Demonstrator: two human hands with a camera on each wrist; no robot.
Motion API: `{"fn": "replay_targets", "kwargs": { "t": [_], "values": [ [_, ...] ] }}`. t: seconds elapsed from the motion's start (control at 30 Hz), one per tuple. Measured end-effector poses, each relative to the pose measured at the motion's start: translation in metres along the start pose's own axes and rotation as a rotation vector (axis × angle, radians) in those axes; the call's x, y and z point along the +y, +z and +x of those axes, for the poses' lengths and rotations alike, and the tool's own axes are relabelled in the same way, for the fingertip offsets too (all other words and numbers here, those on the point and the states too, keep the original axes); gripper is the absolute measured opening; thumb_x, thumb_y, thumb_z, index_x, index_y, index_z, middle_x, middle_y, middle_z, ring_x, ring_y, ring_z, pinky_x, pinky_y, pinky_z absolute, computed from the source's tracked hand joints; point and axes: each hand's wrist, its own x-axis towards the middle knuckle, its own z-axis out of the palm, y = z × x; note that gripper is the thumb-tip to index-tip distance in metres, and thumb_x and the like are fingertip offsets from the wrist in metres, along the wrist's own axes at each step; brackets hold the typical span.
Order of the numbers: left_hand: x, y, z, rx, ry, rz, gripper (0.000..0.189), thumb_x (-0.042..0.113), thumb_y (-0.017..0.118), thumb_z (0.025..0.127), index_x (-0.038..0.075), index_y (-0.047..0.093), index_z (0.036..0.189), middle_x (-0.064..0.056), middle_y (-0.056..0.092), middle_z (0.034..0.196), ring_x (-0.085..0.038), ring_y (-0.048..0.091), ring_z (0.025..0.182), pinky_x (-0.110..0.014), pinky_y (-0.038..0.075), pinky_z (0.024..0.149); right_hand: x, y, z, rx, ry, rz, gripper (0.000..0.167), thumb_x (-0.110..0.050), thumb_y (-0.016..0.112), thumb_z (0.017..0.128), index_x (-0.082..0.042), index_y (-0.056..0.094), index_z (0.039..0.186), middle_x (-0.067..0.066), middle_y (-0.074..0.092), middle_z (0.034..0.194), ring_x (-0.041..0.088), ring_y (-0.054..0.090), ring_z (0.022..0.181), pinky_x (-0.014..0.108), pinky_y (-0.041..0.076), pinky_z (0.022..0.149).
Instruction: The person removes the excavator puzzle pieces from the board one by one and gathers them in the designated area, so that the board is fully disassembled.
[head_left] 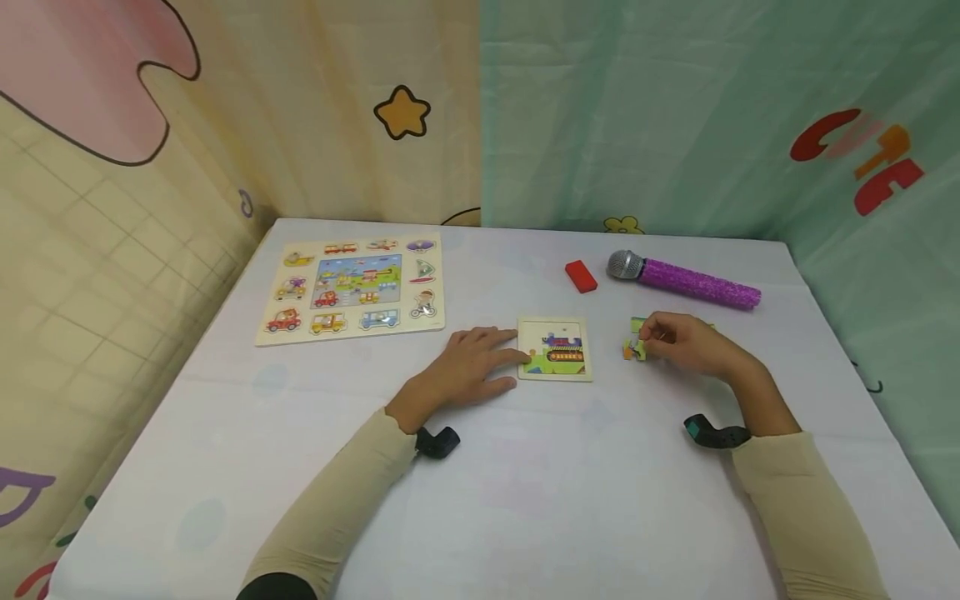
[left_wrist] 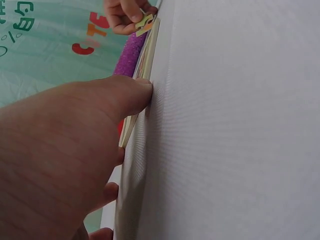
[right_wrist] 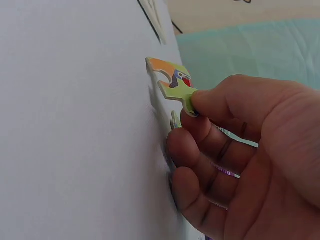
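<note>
A small square puzzle board (head_left: pixel 553 377) with a pale rim lies at mid-table, a tracked vehicle picture partly assembled in it. My left hand (head_left: pixel 472 367) rests beside it, fingers spread and extended, fingertips on its left edge. In the left wrist view the thumb (left_wrist: pixel 135 95) lies against the board's side. Between thumb and index finger my right hand (head_left: pixel 690 342) pinches a jigsaw piece (right_wrist: pixel 175 82) in green, orange and blue, to the right of the board. Another green piece (head_left: pixel 637 324) lies just behind that hand, which partly hides what is there.
Beyond the board lie a red block (head_left: pixel 581 277) and a microphone (head_left: pixel 697 283) with a glittery purple handle. A larger vehicle puzzle board (head_left: pixel 352 332) sits at the back left. Printed curtains (head_left: pixel 637 108) hang behind the white-covered table (head_left: pixel 562 500).
</note>
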Motion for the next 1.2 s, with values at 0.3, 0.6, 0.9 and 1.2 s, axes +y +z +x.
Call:
{"fn": "replay_targets", "kwargs": {
  "t": [0.3,0.6,0.9,1.2],
  "values": [
    [-0.0002,0.0003,0.0002,-0.008,0.004,-0.011,0.048,0.047,0.055,0.102,0.036,0.052,0.149,0.000,0.033,0.162,-0.029,0.028,0.147,-0.053,0.026,0.112,0.0123,0.0026,-0.0069,0.056,-0.032,-0.066,0.004,-0.003,0.064,0.098,-0.002,0.063,0.101,0.005,0.064,0.090,0.021,0.057,0.085,0.028,0.048,0.071],
    [0.0001,-0.0011,-0.0005,0.004,0.006,-0.012,0.048,0.047,0.057,0.102,0.036,0.053,0.148,-0.001,0.034,0.162,-0.029,0.029,0.146,-0.053,0.026,0.112,0.0100,0.0055,-0.0052,0.082,-0.018,-0.110,0.005,0.001,0.061,0.095,-0.001,0.063,0.099,0.006,0.062,0.087,0.022,0.054,0.082,0.030,0.047,0.070],
    [0.0001,-0.0005,-0.0007,0.003,0.008,-0.019,0.047,0.047,0.057,0.102,0.036,0.053,0.148,0.000,0.033,0.162,-0.027,0.028,0.147,-0.053,0.025,0.113,0.0125,0.0080,-0.0033,0.097,-0.018,-0.150,0.006,0.001,0.062,0.093,-0.002,0.064,0.097,0.004,0.061,0.083,0.021,0.053,0.078,0.032,0.046,0.068],
    [-0.0006,-0.0004,-0.0008,0.014,0.019,-0.015,0.047,0.047,0.056,0.102,0.036,0.053,0.148,-0.001,0.034,0.162,-0.027,0.029,0.147,-0.053,0.026,0.112,0.0124,0.0083,-0.0035,0.103,-0.022,-0.147,0.005,0.001,0.063,0.093,-0.002,0.063,0.098,0.005,0.061,0.083,0.021,0.053,0.078,0.032,0.046,0.068]
  ]
}}
